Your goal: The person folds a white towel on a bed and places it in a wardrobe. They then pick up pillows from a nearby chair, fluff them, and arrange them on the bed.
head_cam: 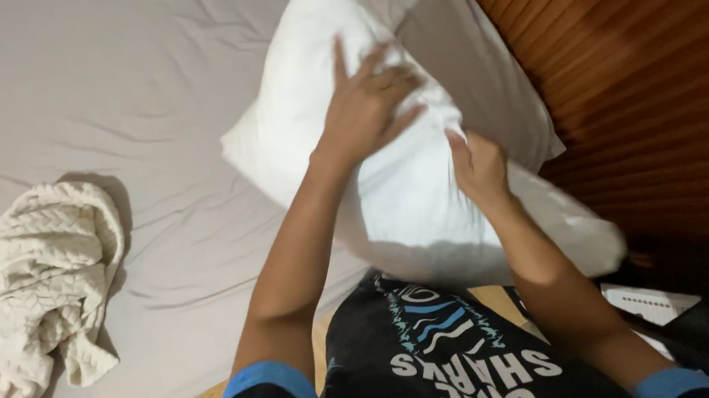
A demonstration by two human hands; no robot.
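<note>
Pillow [389,195]: white — under both your hands.
Left hand [367,105]: spread flat on it.
Right hand [478,164]: pinching its cover.

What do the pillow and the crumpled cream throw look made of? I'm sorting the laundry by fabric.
The pillow looks like smooth woven cotton or a cotton blend, matte white, creasing softly under both hands. The cream throw looks knitted, cotton or acrylic, with a raised cable or chevron pattern. The exact fibre of either cannot be told.

Open stretch of grey sheet [97,86] left of the pillow [407,193], crumpled cream blanket [31,294] blocking the near-left corner, wooden wall [656,62] close on the right
</note>
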